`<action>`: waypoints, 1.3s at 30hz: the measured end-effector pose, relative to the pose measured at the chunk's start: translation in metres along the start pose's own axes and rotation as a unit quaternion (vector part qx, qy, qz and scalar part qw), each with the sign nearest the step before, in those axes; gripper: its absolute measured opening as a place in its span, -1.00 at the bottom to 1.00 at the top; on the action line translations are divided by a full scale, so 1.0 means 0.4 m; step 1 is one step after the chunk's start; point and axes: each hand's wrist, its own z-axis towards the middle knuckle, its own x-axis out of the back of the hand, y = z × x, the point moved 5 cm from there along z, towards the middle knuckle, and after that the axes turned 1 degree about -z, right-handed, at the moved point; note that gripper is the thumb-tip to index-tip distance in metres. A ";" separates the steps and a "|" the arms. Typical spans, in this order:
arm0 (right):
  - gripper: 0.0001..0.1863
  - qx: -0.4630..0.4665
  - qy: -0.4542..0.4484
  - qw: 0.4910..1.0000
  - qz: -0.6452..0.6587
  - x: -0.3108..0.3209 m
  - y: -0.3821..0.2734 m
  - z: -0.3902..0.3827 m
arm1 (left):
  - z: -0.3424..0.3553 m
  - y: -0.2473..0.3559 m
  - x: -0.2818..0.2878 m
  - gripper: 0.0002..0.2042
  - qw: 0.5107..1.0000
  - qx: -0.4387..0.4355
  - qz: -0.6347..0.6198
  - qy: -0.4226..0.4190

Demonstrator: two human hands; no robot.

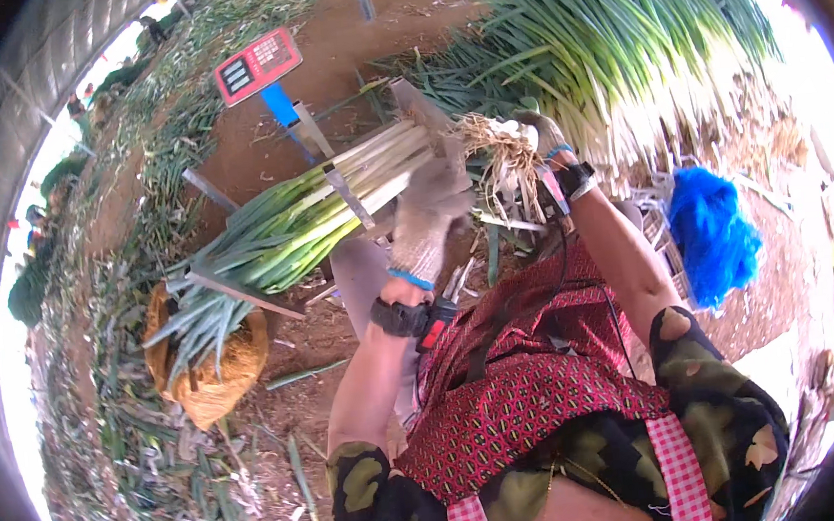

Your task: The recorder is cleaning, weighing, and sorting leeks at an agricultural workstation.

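Observation:
A bundle of long green onions [343,193] lies slantwise on a metal rack, leaves to the lower left and white stalks to the upper right. My left hand [432,205], in a pale work glove, is beside the white stalks, near the rack's end board [416,104]. Its fingers are blurred. My gloved right hand [548,135] is beyond that board, curled at the white ends of onions with brown roots [498,146] hanging beside it. Part of its fingers is hidden. Both wrists carry dark straps.
A red scale display [259,67] stands on a blue post behind the rack. More green onions [626,58] are heaped at the far right. Blue netting [714,237] lies at my right, an orange sack [219,364] below the leaves. Leaf scraps litter the ground at left.

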 end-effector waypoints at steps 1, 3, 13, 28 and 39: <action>-0.68 0.005 0.004 1.000 -0.002 0.050 0.045 0.006 | -0.002 0.020 -0.057 -0.63 0.985 -0.028 -0.173 -0.009; -0.68 -0.017 -0.005 0.999 0.040 0.082 0.093 0.005 | 0.009 0.030 -0.135 -0.65 0.948 -0.133 -0.289 -0.017; -0.62 -0.303 -0.057 0.755 0.579 -0.018 -0.024 -0.125 | -0.002 0.020 -0.141 -0.84 0.983 -0.001 -0.171 -0.062; -0.59 -0.194 0.073 0.853 0.479 0.184 -0.100 -0.137 | -0.022 0.020 -0.059 -0.53 0.946 -0.212 0.225 0.093; -0.57 -0.174 0.128 0.868 0.446 0.329 -0.156 -0.244 | 0.056 0.125 -0.188 -0.92 0.960 -0.275 -0.001 0.059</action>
